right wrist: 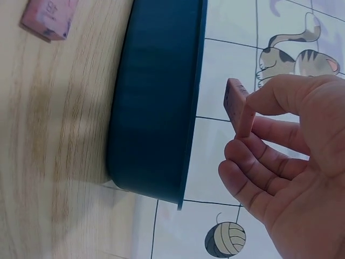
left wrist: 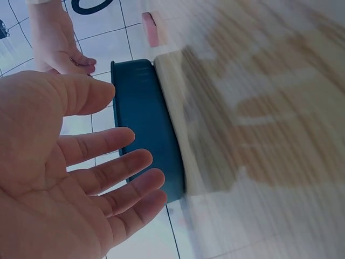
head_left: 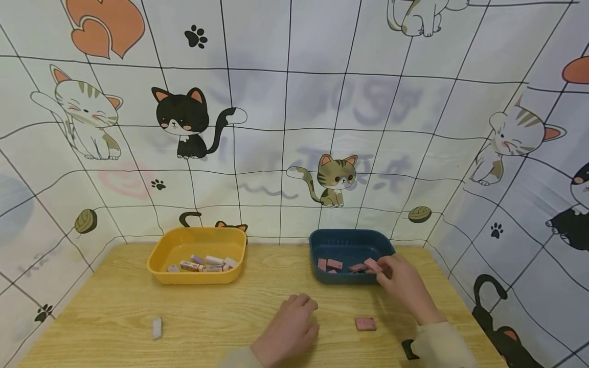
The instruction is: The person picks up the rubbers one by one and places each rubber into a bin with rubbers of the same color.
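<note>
My right hand [head_left: 407, 286] pinches a pink eraser [right wrist: 240, 108] between thumb and fingers, above the near right rim of the dark blue bin [head_left: 352, 277]. Several pink erasers [head_left: 335, 264] lie inside that bin. Another pink eraser [head_left: 365, 324] rests on the table in front of it. My left hand [head_left: 290, 327] hovers over the middle of the table, holding nothing. Its fingers spread loosely in the left wrist view, where the palm [left wrist: 32, 178] faces the camera.
A yellow bin [head_left: 198, 277] at the back left holds several white and purple erasers. On the wooden table [head_left: 198, 317], a white eraser [head_left: 157, 328] lies at the left. Beside the right sleeve [head_left: 442, 347] is a black object [head_left: 408, 349], partly covered. Cat-patterned sheeting [head_left: 262, 153] rises behind.
</note>
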Motion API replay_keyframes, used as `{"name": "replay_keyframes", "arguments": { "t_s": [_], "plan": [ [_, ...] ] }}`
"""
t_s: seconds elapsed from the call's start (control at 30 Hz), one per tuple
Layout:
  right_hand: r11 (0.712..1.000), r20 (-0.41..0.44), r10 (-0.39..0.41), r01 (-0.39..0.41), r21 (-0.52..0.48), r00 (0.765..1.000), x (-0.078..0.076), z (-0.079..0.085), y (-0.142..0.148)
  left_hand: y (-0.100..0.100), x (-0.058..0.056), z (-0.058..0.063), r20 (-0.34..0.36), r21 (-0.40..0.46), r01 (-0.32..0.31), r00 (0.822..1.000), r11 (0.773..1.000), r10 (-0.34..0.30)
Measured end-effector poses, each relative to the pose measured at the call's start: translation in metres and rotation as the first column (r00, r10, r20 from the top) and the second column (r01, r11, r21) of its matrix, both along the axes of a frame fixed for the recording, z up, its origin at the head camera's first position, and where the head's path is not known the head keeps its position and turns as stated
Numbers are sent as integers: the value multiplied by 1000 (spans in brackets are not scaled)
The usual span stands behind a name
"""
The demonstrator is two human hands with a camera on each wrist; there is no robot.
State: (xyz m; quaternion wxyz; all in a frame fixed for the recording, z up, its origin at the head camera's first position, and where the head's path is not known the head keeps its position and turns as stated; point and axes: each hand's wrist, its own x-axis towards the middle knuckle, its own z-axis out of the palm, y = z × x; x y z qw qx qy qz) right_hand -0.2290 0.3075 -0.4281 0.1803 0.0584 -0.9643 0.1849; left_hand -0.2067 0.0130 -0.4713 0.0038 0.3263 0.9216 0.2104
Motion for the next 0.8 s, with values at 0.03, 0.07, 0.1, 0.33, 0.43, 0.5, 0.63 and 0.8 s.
{"name": "replay_keyframes", "arguments": {
  "t_s": [0.03, 0.07, 0.1, 0.33, 0.43, 0.5, 0.63, 0.8],
  "plan": [
    [1000, 11, -4, 4, 5, 1000, -2, 0, 0, 2, 0, 1, -4, 3, 1, 1000, 1000, -1],
    [1000, 18, -6, 6, 10, 1000, -4, 0, 0, 4, 0, 1, -14, 5, 3, 1000, 1000, -3],
    [1000, 29, -10, 9, 16, 1000, -7, 0, 0, 6, 0, 2, -29, 9, 10, 1000, 1000, -10],
    [1000, 99, -30, 29, 10, 995, -25, -4, -1, 19, -2, 8, -84, 15, 42, 996, 999, -40],
    [999, 144, -47, 48, -1, 988, -33, -5, -2, 24, -5, 7, -89, 20, 46, 995, 999, -44],
    [999, 157, -51, 52, -1, 986, -39, -5, -2, 27, -6, 6, -97, 18, 51, 994, 999, -49],
    [999, 171, -46, 44, 18, 984, -49, -5, -1, 33, -7, 5, -95, 15, 58, 994, 998, -57],
    [999, 198, -42, 36, 34, 979, -64, -11, 2, 36, -7, 2, -127, 5, 71, 989, 997, -70]
  ]
}}
